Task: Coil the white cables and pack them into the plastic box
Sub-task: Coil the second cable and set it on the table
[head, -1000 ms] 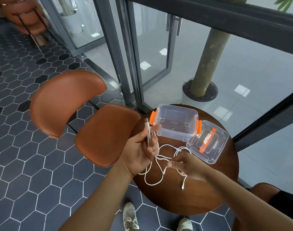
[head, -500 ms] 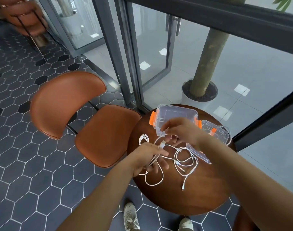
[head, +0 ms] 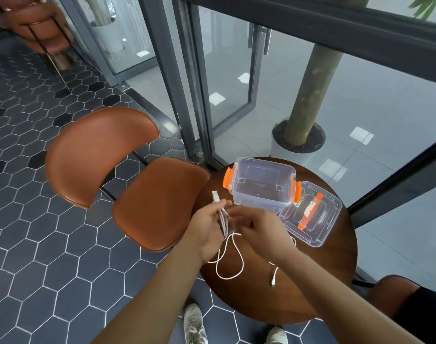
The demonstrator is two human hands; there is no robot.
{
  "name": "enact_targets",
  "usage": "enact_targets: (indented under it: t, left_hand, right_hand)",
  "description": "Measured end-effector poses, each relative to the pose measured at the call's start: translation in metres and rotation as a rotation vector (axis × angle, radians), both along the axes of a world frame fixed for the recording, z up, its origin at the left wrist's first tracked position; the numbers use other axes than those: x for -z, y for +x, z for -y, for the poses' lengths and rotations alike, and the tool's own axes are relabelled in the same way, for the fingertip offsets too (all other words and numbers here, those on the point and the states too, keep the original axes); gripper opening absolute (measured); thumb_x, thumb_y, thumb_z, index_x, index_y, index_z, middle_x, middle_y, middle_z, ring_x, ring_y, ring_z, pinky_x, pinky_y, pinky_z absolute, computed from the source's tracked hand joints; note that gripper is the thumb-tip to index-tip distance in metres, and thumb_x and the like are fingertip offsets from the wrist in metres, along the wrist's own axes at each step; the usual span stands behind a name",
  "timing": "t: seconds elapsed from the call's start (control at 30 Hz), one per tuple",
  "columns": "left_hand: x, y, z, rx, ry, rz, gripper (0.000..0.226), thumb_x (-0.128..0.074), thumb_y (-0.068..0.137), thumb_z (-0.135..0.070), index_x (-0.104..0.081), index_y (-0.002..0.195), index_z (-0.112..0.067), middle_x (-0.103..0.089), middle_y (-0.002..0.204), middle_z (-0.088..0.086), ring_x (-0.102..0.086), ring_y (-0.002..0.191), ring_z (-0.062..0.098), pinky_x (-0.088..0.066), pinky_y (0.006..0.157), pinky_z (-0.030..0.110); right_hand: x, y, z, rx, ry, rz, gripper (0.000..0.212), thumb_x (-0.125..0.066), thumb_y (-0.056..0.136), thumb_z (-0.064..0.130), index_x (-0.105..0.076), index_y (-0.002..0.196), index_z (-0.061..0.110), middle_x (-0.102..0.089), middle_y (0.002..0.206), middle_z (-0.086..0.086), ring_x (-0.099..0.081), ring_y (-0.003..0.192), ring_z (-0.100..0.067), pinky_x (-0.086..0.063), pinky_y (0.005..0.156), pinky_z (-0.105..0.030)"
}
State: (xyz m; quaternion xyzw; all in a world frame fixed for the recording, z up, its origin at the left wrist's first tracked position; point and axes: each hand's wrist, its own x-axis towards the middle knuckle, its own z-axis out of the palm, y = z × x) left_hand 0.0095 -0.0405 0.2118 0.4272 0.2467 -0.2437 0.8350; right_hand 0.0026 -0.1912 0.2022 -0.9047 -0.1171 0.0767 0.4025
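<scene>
L hand (head: 207,225) fingers curled round gathered strands of white cable (head: 233,265), rest trailing on counter (head: 299,281) nr box (head: 261,202); R hand (head: 260,228) grip unclear (blurred); advise even loops, light tension.

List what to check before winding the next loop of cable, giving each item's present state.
1. Left hand grips the gathered white cable: ok.
2. Right hand holds the cable: cannot tell.
3. Cable fully coiled: not ok; a loose loop lies on the table.
4. Plastic box open and empty: ok.
5. Lid off, beside the box: ok.
</scene>
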Motion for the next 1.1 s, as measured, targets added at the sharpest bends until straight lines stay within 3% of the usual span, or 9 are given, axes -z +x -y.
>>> enact_targets:
  t: [0.13, 0.3, 0.5, 0.6, 0.73, 0.8, 0.93, 1.03, 1.1]
  left_hand:
    - [0.001, 0.005, -0.001, -0.102, -0.127, -0.052, 0.047, -0.047, 0.102, -0.038, -0.05, 0.124, 0.003, -0.063, 0.128, 0.028, -0.064, 0.116, 0.042, -0.056, 0.081, 0.047]
    - [0.005, 0.006, -0.004, -0.178, -0.349, -0.034, 0.076, -0.045, 0.095, -0.061, -0.041, 0.138, 0.002, -0.06, 0.131, 0.031, -0.056, 0.125, 0.048, -0.038, 0.112, 0.056]
    - [-0.002, 0.003, -0.001, -0.14, -0.404, 0.037, 0.085, -0.046, 0.091, -0.065, -0.042, 0.14, 0.005, -0.058, 0.135, 0.03, -0.057, 0.125, 0.045, -0.041, 0.11, 0.053]
    - [-0.002, 0.001, 0.0, -0.07, -0.361, 0.074, 0.095, -0.048, 0.084, -0.069, -0.039, 0.144, 0.004, -0.054, 0.139, 0.03, -0.054, 0.128, 0.046, -0.043, 0.11, 0.052]
    - [-0.002, -0.001, -0.003, 0.052, -0.352, 0.13, 0.106, -0.042, 0.079, -0.079, -0.042, 0.144, 0.004, -0.05, 0.141, 0.034, -0.049, 0.131, 0.049, -0.039, 0.111, 0.055]
    - [-0.004, -0.001, -0.006, 0.104, -0.365, 0.164, 0.111, -0.047, 0.073, -0.082, -0.044, 0.145, 0.003, -0.048, 0.143, 0.034, -0.047, 0.133, 0.049, -0.036, 0.113, 0.056]
    - [-0.005, -0.002, -0.01, 0.202, -0.421, 0.24, 0.117, -0.065, 0.063, -0.081, -0.044, 0.146, 0.0, -0.04, 0.15, 0.033, -0.039, 0.139, 0.048, -0.023, 0.12, 0.058]
    - [-0.005, -0.005, -0.009, 0.266, -0.502, 0.244, 0.124, -0.061, 0.064, -0.084, -0.037, 0.149, 0.003, -0.034, 0.151, 0.036, -0.032, 0.142, 0.052, -0.014, 0.121, 0.06]
    - [-0.009, -0.008, -0.007, 0.328, -0.561, 0.251, 0.127, -0.055, 0.065, -0.087, -0.034, 0.148, 0.007, -0.03, 0.152, 0.038, -0.028, 0.143, 0.054, -0.013, 0.121, 0.061]
  right_hand:
    - [0.01, -0.018, 0.001, 0.056, 0.178, 0.005, 0.03, -0.07, 0.091, 0.017, -0.075, 0.11, 0.039, -0.073, 0.08, 0.017, -0.065, 0.07, -0.004, -0.049, 0.065, -0.018]
    - [0.02, -0.032, 0.005, 0.156, 0.244, -0.001, 0.011, -0.072, 0.089, 0.021, -0.071, 0.087, 0.031, -0.066, 0.068, 0.013, -0.061, 0.068, -0.011, -0.045, 0.061, -0.016]
    - [0.031, -0.034, 0.019, -0.029, 0.2, -0.179, 0.029, -0.065, 0.096, 0.033, -0.062, 0.068, 0.039, -0.065, 0.066, 0.003, -0.055, 0.058, -0.006, -0.041, 0.059, -0.018]
    - [0.035, -0.023, 0.035, -0.151, 0.085, -0.258, 0.03, -0.06, 0.097, 0.045, -0.068, 0.08, 0.021, -0.067, 0.07, 0.0, -0.061, 0.064, -0.011, -0.045, 0.065, -0.022]
    - [0.037, -0.002, 0.058, -0.219, -0.089, -0.379, 0.016, -0.061, 0.094, 0.048, -0.071, 0.093, 0.035, -0.07, 0.073, 0.006, -0.066, 0.069, -0.002, -0.045, 0.067, -0.011]
    - [0.039, 0.007, 0.068, -0.189, -0.148, -0.429, 0.022, -0.062, 0.092, 0.05, -0.074, 0.102, 0.034, -0.073, 0.077, 0.003, -0.066, 0.066, -0.003, -0.054, 0.071, -0.023]
    - [0.036, 0.016, 0.067, -0.127, -0.106, -0.468, 0.022, -0.066, 0.091, 0.044, -0.075, 0.103, 0.029, -0.072, 0.074, 0.006, -0.065, 0.062, -0.008, -0.057, 0.067, -0.03]
    - [0.028, 0.021, 0.056, -0.038, -0.046, -0.475, 0.013, -0.065, 0.096, 0.03, -0.075, 0.098, 0.022, -0.062, 0.061, 0.013, -0.056, 0.051, -0.005, -0.048, 0.057, -0.019]
    - [0.023, 0.031, 0.051, 0.0, -0.066, -0.531, 0.017, -0.059, 0.097, 0.013, -0.07, 0.085, 0.016, -0.059, 0.057, 0.002, -0.052, 0.048, -0.013, -0.049, 0.055, -0.024]
